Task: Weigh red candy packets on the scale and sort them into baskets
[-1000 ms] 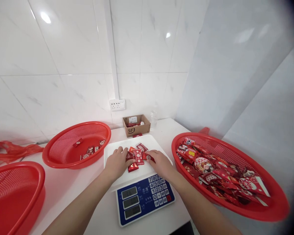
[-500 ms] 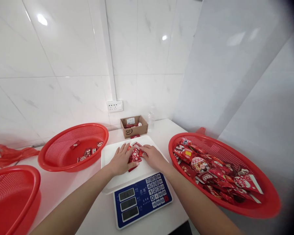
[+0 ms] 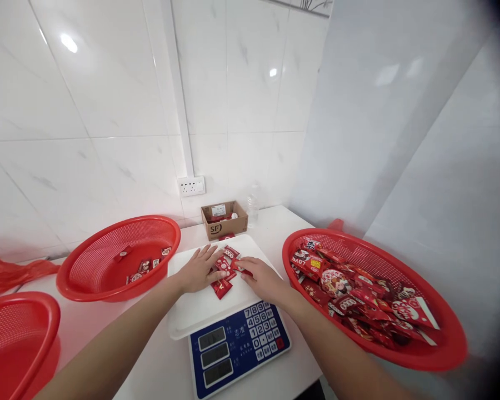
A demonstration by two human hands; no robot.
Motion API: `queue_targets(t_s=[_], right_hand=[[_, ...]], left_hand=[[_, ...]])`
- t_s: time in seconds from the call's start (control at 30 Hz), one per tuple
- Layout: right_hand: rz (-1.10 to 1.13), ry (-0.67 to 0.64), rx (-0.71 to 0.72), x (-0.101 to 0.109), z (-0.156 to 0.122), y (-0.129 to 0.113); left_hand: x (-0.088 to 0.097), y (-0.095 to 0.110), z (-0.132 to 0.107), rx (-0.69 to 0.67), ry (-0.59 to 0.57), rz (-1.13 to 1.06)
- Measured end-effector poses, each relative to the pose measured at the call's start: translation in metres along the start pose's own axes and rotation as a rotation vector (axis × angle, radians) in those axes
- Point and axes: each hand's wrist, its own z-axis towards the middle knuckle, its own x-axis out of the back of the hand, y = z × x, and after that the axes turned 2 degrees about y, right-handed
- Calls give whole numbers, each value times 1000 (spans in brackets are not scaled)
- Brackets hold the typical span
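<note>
Right now my left hand [image 3: 198, 271] lies flat and spread, my right hand [image 3: 261, 278] loosely spread, both pressing the small red candy packets [image 3: 222, 266] on the scale's white tray [image 3: 200, 308], gripping nothing.

left hand [image 3: 198, 271] flat, fingers spread | right hand [image 3: 261, 276] palm-down, fingers extended

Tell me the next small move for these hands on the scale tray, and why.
Probably curl both hands inward to bunch the red packets together: the left hand and right hand lie open and flat on them, gripping none, and they lie loose on the white scale tray.
</note>
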Motion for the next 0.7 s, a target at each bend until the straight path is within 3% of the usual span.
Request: queue_targets(t_s=[0.27, 0.57, 0.7], right_hand=[[103, -10, -55, 7, -18, -10], [188, 83, -112, 22, -50, -11], [188, 86, -161, 22, -58, -12]], left_hand=[[-5, 23, 18, -113, 21, 37], [-6, 28, 20, -158, 116, 39], [-6, 31, 21, -226, 77, 38]])
